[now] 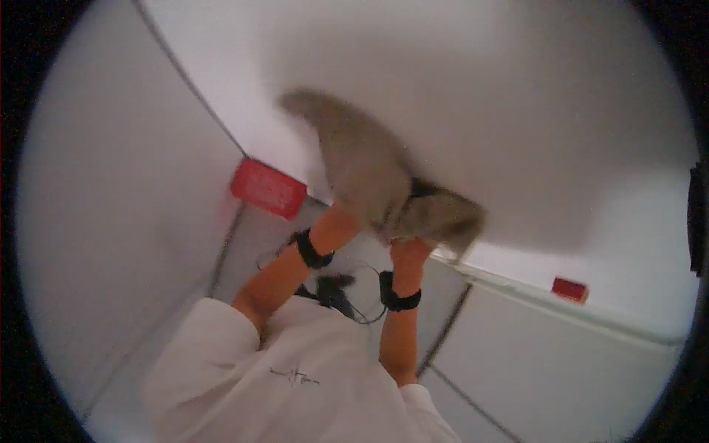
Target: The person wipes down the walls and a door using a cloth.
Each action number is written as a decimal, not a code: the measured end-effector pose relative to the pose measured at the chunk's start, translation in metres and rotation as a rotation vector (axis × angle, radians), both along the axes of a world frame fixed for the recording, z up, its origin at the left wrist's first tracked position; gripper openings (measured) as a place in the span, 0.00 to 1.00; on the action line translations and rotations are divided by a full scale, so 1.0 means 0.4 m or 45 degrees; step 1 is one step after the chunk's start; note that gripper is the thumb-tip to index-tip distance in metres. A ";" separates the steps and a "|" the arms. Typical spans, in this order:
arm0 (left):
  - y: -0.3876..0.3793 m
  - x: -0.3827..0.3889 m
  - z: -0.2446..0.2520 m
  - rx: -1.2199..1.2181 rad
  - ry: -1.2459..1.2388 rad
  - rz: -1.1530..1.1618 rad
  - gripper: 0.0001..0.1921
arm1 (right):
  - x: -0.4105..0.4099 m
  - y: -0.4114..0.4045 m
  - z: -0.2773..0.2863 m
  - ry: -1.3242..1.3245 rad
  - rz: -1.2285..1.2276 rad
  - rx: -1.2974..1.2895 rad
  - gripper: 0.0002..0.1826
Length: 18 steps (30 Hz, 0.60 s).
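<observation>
A brown cloth item (360,149), maybe a garment, is blurred and bunched over the white table (532,122). One end of it swings out to the far left, and a dark patch shows in a fold near its middle. My left hand (339,219) reaches into or under its near side, with the fingers hidden. Beside it, my right hand (411,250) grips the near right part, its fingertips covered by the fabric. Both wrists wear black bands.
A red plastic bin (268,188) stands left of my hands, by the table's corner. A small red block-like object (570,289) lies near the table's front edge at right. Below my hands are a thin cable (374,318) and a dark shape (335,290). A black object (697,219) shows at far right.
</observation>
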<state>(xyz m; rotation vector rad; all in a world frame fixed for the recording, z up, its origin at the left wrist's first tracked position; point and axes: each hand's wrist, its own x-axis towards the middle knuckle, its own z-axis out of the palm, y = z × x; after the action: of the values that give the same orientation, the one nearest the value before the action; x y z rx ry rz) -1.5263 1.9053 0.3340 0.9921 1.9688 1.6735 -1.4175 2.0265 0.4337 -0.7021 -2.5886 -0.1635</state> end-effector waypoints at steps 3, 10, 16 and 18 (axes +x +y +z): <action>-0.052 -0.013 -0.021 -0.108 0.035 -0.065 0.28 | 0.031 -0.007 -0.054 0.220 0.025 -0.063 0.25; 0.023 -0.120 0.252 0.030 0.372 -0.031 0.26 | 0.089 0.164 0.155 1.016 -0.087 -0.315 0.16; 0.197 0.004 0.394 0.172 0.484 -0.095 0.25 | 0.010 0.183 0.006 1.321 -0.494 -0.440 0.23; 0.200 0.044 0.383 0.138 0.486 -0.122 0.25 | 0.020 0.155 -0.058 1.930 -0.464 -0.709 0.27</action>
<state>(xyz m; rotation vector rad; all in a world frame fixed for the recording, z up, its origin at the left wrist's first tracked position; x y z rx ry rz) -1.5087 1.9853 0.4871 1.5164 2.0322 1.6468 -1.4096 2.0883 0.4105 -0.9312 -1.0119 0.7260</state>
